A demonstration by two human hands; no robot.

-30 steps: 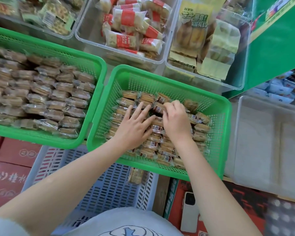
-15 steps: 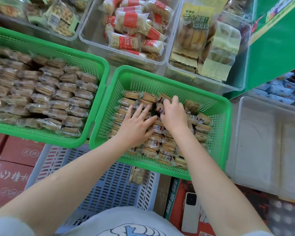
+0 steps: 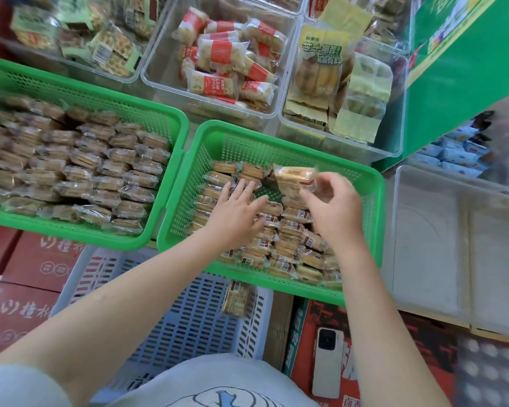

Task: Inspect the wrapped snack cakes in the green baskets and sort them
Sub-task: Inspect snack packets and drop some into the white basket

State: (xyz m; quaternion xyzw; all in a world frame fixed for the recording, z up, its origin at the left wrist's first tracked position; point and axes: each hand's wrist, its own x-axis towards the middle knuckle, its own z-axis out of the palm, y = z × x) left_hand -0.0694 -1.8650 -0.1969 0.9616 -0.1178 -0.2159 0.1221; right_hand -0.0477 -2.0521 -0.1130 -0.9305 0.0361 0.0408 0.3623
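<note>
One clear-wrapped tan snack cake point(image 3: 296, 177) had come up out of the right green slatted plastic basket point(image 3: 373, 183), pinched in the right hand point(image 3: 334, 211); the left hand point(image 3: 238, 214) stayed flat, fingers straight, on the rows, so inspection could begin.

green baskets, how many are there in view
2. One green basket sits at left, packed with wrapped cakes, its left end cut off by the frame. The other sits at centre, where both hands work. Any others would lie outside the frame.
</note>
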